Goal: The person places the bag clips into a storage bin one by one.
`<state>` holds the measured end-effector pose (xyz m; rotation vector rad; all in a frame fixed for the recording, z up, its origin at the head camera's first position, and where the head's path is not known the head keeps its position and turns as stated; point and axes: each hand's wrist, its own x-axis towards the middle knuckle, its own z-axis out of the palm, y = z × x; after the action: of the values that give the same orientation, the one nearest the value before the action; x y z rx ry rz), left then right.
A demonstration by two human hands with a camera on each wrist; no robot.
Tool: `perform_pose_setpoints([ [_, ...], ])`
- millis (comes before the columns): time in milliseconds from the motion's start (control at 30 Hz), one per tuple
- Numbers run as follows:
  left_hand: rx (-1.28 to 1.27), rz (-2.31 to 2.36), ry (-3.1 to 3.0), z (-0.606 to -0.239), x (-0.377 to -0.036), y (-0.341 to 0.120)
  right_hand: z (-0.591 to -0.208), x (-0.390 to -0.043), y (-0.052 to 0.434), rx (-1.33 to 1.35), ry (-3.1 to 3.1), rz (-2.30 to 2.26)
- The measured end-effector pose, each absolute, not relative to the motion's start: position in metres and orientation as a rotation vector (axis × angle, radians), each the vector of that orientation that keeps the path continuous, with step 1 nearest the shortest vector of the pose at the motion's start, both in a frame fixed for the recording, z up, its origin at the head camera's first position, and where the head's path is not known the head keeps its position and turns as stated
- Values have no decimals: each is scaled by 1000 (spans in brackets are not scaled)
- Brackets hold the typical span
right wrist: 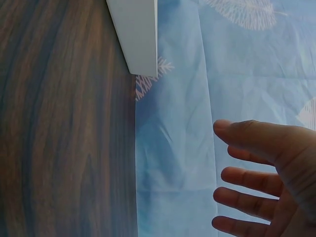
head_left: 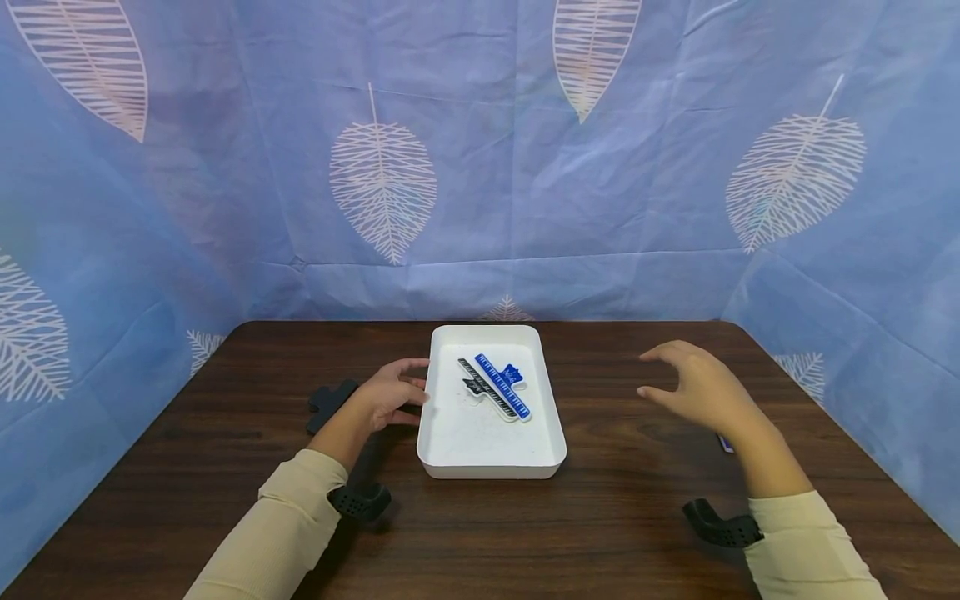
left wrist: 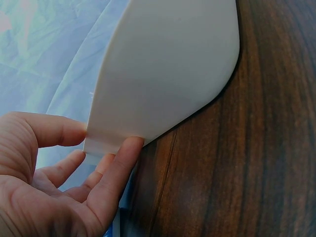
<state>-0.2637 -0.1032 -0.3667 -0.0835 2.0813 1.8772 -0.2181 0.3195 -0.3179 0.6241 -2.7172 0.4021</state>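
A white rectangular tray point(head_left: 491, 450) stands mid-table. Inside it lie a blue clip-like piece point(head_left: 502, 387) and a black-and-white one point(head_left: 487, 389), side by side and slanted, both long and flat with striped bars. At the tray's left wall, my left hand point(head_left: 393, 392) touches the side with fairly straight fingers. In the left wrist view, fingertips point(left wrist: 131, 143) meet the tray's outer wall point(left wrist: 168, 59). Off to the right, my right hand point(head_left: 693, 383) hovers above the table, holding nothing, thumb and fingers spread apart.
A black flat piece point(head_left: 327, 404) lies on the table left of the tray, partly behind the left forearm. Near the right forearm, a small purplish item point(head_left: 725, 443) is mostly hidden. Blue leaf-patterned cloth point(head_left: 465, 183) hangs around the dark wooden table point(head_left: 585, 533).
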Motion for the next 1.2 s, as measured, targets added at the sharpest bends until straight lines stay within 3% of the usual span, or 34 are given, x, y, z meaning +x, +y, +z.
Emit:
perform_pose_setpoints([
  [1200, -80, 1886, 2071, -368, -264, -103, -335, -220, 369, 416, -2829, 412],
])
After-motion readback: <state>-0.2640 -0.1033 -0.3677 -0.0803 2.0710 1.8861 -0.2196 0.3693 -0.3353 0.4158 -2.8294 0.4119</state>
